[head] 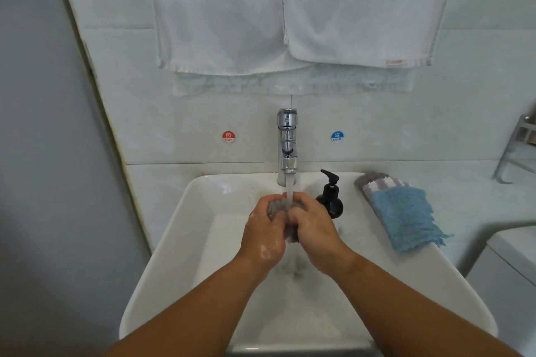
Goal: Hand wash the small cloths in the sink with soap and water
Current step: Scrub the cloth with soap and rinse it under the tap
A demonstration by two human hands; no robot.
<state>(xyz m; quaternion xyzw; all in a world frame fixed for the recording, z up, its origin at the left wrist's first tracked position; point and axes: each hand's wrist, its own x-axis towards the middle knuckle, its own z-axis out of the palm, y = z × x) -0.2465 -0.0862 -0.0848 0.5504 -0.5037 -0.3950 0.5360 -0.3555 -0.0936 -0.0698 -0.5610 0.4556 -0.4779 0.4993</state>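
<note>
In the head view, the white sink (174, 240) fills the lower middle of the frame. It is a rectangular basin with rounded corners and a smooth, glossy surface. A chrome faucet (287, 142) stands at its upper rim, and a stream of water (289, 191) runs down from it.

Under this stream, in the centre of the frame, the left hand (264, 235) and the right hand (313, 229) both grip a small grey cloth (276, 208). It is wet and bunched between the curled fingers, above the basin. White foam lies on the back of the left hand.

Just right of the hands stands a round, shiny black soap dispenser (330, 200) with a pump. Further right, on the tabletop, a fluffy blue cloth (406, 217) lies over a striped grey and white cloth (377, 180).

Two white towels (220, 14) hang on the tiled wall at the top.
</note>
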